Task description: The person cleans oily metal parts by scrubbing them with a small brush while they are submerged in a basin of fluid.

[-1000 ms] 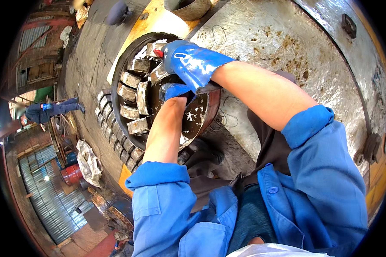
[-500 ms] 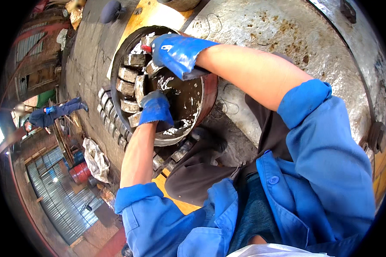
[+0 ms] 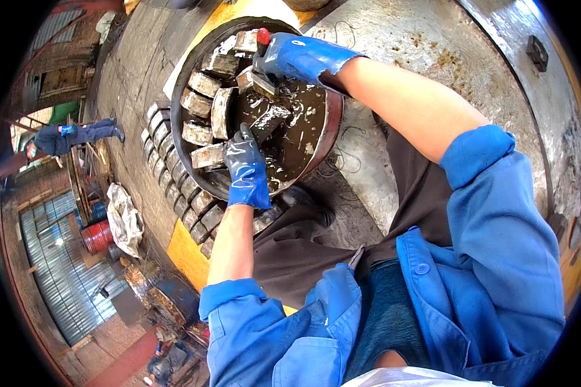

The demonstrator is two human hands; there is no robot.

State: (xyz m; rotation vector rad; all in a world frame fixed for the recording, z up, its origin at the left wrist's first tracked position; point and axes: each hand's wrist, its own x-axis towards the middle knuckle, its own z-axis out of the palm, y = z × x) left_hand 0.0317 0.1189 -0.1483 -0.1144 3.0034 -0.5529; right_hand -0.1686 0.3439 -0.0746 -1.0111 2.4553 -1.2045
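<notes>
With left hand, holds a wet block slanting away right. With right hand, grips a red-tipped tool just beyond it.

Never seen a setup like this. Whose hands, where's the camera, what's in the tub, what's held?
No machine here: these are a person's own two hands in blue gloves. The view comes from a wide fisheye camera worn on the head, looking down, so straight edges bend toward the rim and the forearms reach up from below.

In front is a round tub with dark liquid in it and curved, pale-faced blocks along its left side. More blocks stand in rows on the floor outside, and a stained metal plate lies to the right.

The left hand appears to grip a dark wet block. The right hand holds a red-ended object; the glove hides too much to say what it is.
</notes>
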